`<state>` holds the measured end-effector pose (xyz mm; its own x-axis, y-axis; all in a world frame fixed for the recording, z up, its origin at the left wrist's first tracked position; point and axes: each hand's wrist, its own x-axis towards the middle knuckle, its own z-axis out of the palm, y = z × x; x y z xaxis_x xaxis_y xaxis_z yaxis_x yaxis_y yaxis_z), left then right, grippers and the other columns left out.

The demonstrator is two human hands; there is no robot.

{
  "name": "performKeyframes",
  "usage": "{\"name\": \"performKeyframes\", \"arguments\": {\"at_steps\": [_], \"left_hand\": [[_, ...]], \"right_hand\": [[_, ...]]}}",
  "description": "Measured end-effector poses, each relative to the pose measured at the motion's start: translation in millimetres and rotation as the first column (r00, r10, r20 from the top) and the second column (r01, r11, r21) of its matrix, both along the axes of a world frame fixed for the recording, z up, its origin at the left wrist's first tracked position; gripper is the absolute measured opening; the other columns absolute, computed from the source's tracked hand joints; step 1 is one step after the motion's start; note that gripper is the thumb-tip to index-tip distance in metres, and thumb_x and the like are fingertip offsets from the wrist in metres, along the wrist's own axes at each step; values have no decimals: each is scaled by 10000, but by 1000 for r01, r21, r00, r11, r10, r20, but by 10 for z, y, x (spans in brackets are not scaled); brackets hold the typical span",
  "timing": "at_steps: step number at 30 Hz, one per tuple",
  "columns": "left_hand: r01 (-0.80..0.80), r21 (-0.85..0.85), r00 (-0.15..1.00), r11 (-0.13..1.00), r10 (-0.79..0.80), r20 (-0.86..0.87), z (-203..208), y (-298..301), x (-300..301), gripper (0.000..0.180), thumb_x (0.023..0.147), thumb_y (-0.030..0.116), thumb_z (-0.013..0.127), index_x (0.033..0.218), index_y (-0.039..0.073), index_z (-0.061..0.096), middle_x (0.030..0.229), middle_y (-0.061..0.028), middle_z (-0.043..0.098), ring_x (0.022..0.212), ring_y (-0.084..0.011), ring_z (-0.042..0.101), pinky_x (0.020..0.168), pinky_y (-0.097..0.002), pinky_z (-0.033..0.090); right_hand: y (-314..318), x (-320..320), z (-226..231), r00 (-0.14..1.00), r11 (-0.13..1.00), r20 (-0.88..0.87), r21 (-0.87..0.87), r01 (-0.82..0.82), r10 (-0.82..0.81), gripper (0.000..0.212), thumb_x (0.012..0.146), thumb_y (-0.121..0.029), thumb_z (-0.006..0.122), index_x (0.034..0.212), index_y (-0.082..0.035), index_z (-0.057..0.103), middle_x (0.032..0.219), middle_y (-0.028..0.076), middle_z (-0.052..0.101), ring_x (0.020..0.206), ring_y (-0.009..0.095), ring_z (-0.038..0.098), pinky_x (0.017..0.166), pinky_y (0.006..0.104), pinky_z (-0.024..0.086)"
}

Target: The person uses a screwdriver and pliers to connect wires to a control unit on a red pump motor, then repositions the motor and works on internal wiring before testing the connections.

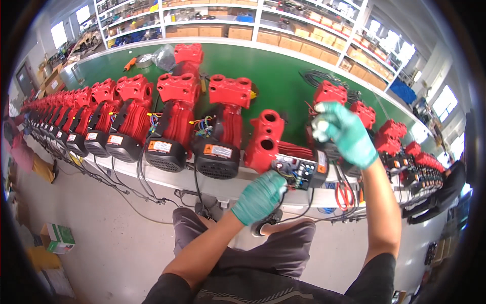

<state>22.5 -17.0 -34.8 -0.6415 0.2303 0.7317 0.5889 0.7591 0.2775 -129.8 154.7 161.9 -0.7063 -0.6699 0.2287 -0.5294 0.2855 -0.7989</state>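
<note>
A red pump (268, 139) with a black motor end lies on its side in front of me. Its opened terminal box (298, 171) faces me, showing coloured wires and small parts. My left hand (260, 197), in a green glove, is at the near left edge of that box. Its fingers are drawn together at the wires, and their tips partly hide what they grip. Higher up and to the right, my right hand (347, 134), also gloved, is slightly blurred with curled, whitish fingertips. Whether something small is pinched there cannot be made out.
Red pumps (174, 116) line the green bench (276, 63) on both sides. Red-handled pliers (345, 195) hang by the front edge. Black cables (321, 78), a tape roll (144, 61) and an orange tool (130, 64) lie farther back. A person (448, 185) stands far right.
</note>
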Motion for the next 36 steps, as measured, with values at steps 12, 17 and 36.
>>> {"name": "performKeyframes", "arguments": {"at_steps": [12,17,36], "left_hand": [[-5,345,987,939,-52,155,120,31,-126,113,932,85,670,1023,24,648,951,-135,623,853,-334,647,770,-416,531],[-6,345,974,938,-72,214,124,26,-58,153,908,67,676,1053,29,643,977,-140,627,875,-354,646,774,-436,535],[-1,281,967,960,-70,245,145,4,-43,165,923,99,656,1078,46,636,993,-144,610,875,-366,637,766,-456,532]], "right_hand": [[621,1411,-1324,920,804,327,-474,359,-217,166,980,-94,697,1135,-42,669,1084,57,654,853,112,623,734,263,567],[312,1299,-1585,905,781,387,-504,369,-178,161,962,-75,722,1115,-29,700,967,33,691,771,102,640,718,257,560],[217,1130,-1544,976,946,-33,-254,201,-216,178,923,-1,713,1099,-18,699,979,85,703,836,165,688,752,291,558]]}}
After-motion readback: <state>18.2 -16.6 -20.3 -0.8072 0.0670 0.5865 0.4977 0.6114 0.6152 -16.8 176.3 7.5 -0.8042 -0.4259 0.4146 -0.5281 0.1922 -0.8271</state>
